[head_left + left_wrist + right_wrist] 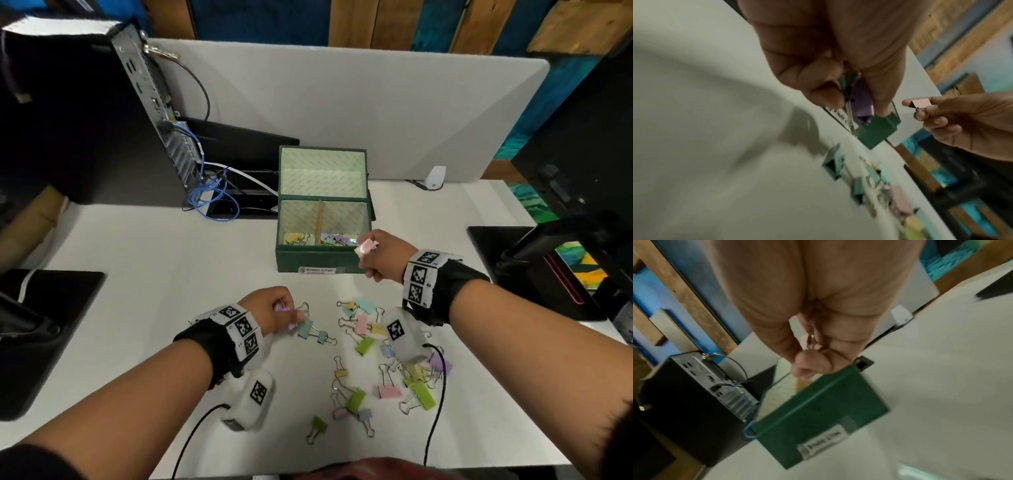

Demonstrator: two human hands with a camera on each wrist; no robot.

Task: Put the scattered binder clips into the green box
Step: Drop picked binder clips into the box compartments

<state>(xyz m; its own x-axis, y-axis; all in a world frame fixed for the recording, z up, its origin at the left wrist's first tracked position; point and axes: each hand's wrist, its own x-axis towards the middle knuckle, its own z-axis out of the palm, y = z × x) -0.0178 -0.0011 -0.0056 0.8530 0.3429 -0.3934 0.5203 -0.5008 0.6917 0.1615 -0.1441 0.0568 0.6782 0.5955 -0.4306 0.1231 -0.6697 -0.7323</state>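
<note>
The green box (315, 262) stands open in the middle of the desk, with several pastel clips (329, 238) in its near compartment. My right hand (378, 255) hovers at the box's front right corner and pinches a pink binder clip (365, 246); the left wrist view shows that pink clip (920, 104) too. My left hand (274, 310) is low over the desk and grips a purple binder clip (861, 104), right beside two teal clips (311, 330). Several scattered clips (363, 342) lie on the desk in front of the box.
A black computer tower (102, 120) with blue cables (209, 192) stands at the back left. A grey partition (342, 102) runs behind the box. A black pad (48, 308) lies at the left edge, and dark equipment (548, 267) sits at the right.
</note>
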